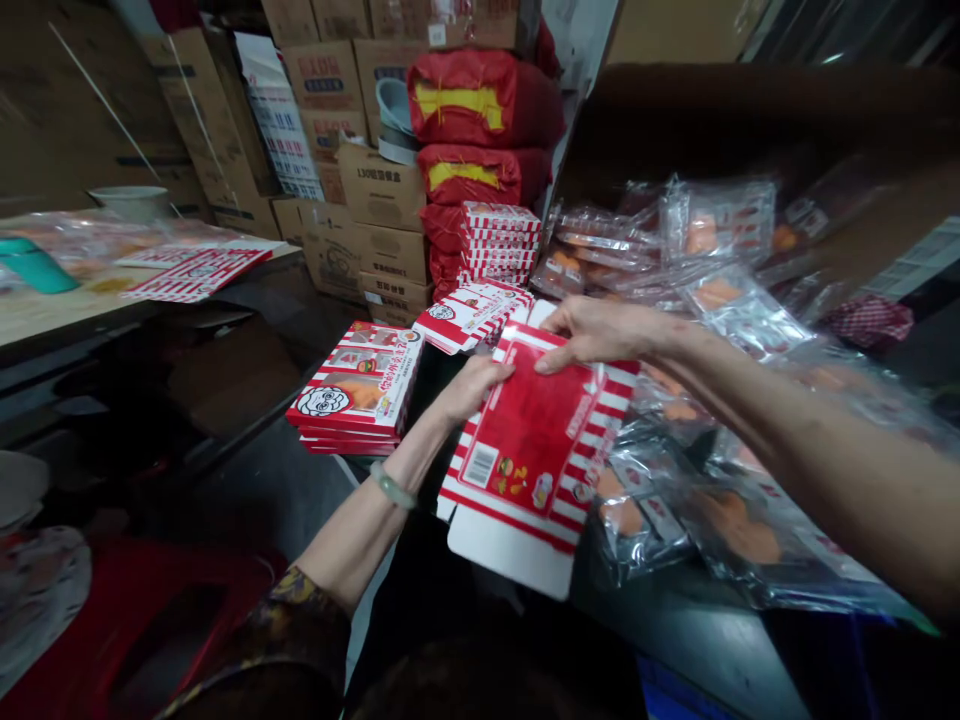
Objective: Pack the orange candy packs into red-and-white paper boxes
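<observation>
Two hands on one carton. My left hand [474, 388] is closed on the upper left edge of the red-and-white carton [536, 425]; my right hand [592, 332] grips its upper end, thumb pressed on the printed red face. The fingers behind the card are hidden. The carton is tilted in front of me, barcode face up, with a white flap [511, 553] standing open at the near end. Left of it lies a stack of windowed boxes [356, 385]; just beyond, overlapping printed cartons [469, 315]; to the right, a heap of clear plastic packs [742, 525] with orange pieces inside.

I judge the step in hand to be the shaping of this carton; whether anything is inside, I cannot tell. The next move calls for a light, even hold: one hand keeping the walls square, the other free to work the open flap without creasing the card.
</observation>
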The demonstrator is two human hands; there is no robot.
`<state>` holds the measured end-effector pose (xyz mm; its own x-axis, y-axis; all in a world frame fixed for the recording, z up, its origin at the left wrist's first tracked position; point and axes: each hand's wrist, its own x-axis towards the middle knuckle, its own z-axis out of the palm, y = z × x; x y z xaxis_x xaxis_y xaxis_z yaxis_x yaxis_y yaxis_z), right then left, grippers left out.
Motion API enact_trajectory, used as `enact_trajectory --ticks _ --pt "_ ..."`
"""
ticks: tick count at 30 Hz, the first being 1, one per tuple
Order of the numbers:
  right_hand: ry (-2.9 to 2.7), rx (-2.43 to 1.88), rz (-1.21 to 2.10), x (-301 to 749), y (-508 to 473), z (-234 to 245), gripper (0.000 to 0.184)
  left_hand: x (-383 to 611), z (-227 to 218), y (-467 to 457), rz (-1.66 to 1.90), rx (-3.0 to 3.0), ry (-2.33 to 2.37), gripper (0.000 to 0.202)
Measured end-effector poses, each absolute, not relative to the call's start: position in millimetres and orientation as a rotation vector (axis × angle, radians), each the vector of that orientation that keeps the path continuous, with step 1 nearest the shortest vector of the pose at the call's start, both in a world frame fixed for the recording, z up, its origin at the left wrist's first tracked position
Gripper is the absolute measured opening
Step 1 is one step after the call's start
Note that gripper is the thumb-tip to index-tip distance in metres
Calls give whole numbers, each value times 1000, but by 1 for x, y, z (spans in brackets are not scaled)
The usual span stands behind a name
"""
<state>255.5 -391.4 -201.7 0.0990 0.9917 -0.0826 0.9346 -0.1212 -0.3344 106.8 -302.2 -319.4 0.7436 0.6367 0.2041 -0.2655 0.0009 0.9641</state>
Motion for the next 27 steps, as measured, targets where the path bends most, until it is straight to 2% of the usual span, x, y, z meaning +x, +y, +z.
enact_trajectory --ticks 3,6,10,12,14,16,19,21,22,24,27 --pt "-1915 -1805 952 265 -401 -199 22 97 -313 -318 851 1727 364 44" --pt "-1723 -1604 1241 257 -410 -201 22 80 -317 -332 950 1861 448 72" --pt "-1709 -1473 1359 227 -421 -197 20 64 -333 -322 442 1646 95 65" --pt "-1782 -1433 1386 213 -425 -189 17 61 -337 -313 235 1495 -74 71" --pt "-1857 -1413 1368 206 -430 -180 18 61 -337 -307 199 1422 -147 77" --pt "-1949 -1416 1193 205 -437 -175 17 61 -333 -307 277 1407 -101 74" --pt "-1843 -1511 491 209 -451 -190 18 62 -326 -311 460 1321 7 71" --pt "-1524 -1569 60 208 -460 -215 31 63 -323 -314 582 1211 42 69" --pt "-1369 -1574 -18 206 -463 -231 40 64 -322 -315 625 1159 48 68" --pt "-1203 -1517 118 196 -467 -263 50 69 -323 -318 665 1091 57 67" --pt "-1115 -1424 471 179 -466 -297 36 77 -327 -321 682 1053 121 64"
